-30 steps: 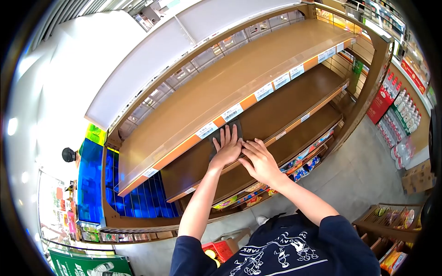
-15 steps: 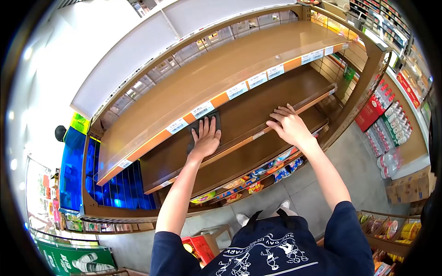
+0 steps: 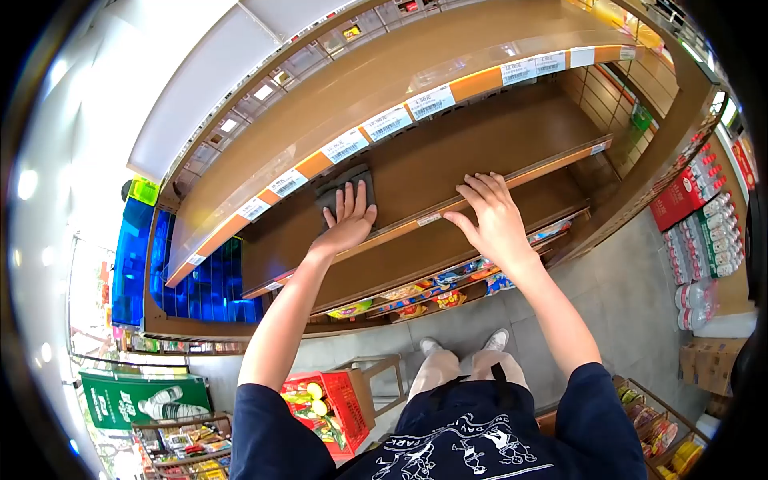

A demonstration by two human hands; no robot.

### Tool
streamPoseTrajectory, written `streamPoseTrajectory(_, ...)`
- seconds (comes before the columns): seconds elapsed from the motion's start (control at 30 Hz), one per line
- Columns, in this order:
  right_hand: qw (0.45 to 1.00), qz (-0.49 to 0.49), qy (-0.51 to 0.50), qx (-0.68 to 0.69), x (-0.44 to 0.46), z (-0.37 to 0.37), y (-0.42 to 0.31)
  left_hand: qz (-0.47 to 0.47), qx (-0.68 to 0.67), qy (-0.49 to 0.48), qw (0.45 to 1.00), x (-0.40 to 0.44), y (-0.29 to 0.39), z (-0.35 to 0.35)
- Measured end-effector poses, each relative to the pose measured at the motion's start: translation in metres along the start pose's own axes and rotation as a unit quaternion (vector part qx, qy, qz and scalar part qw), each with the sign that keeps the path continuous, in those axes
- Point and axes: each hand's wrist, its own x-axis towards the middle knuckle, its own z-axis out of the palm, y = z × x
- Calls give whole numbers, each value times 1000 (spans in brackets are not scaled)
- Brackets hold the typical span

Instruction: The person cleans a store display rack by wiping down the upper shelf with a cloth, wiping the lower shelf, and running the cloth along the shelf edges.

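Observation:
My left hand (image 3: 350,228) lies with fingers spread and flat on a dark grey cloth (image 3: 342,182), pressing it against the brown middle shelf (image 3: 504,120). The palm covers part of the cloth. At the front edge of the same shelf rests my right hand (image 3: 494,220), fingers stretched out over the edge and thumb apart, holding nothing. A small label (image 3: 429,219) sits on that edge, between the two hands. Above the cloth runs the upper shelf's orange rail with price labels (image 3: 386,123).
Packets of snacks (image 3: 448,299) fill the lowest level. A blue crate-like panel (image 3: 132,264) stands at the left end. Behind me on the floor are a red box (image 3: 344,408) and a frame. Packs of bottles (image 3: 708,240) stand to the right.
My view has shifted closer to the shelf. The left hand and cloth have slid a little to the right along the shelf. My right hand stays at the front edge.

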Motion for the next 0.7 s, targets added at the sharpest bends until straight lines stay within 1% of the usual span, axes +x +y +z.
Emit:
streamPoseTrajectory(0.2, 1000, 10, 12, 10, 1, 0, -2, -25, 8, -38, 999, -5, 17, -6)
streamPoseTrajectory(0.3, 1000, 7, 11, 9, 0, 1, -3, -39, -1, -33, 999, -1, 22, -6)
streamPoseTrajectory(0.4, 1000, -7, -2, 1, 3, -1, -3, -45, 6, -40, 998, 14, 25, -5)
streamPoseTrajectory(0.47, 1000, 7, -7, 2, 4, -4, -4, -37, -12, -27, 999, 26, 29, -5)
streamPoseTrajectory(0.53, 1000, 2, -13, -12, 5, -6, -5, -43, 3, -39, 998, 38, 35, -7)
streamPoseTrajectory(0.63, 1000, -12, -16, -20, 7, -8, -7, -13, -19, -26, 999, 51, 45, -12)
streamPoseTrajectory(0.7, 999, -3, -29, -26, 8, -9, -8, 11, -44, -30, 999, 56, 49, -18)
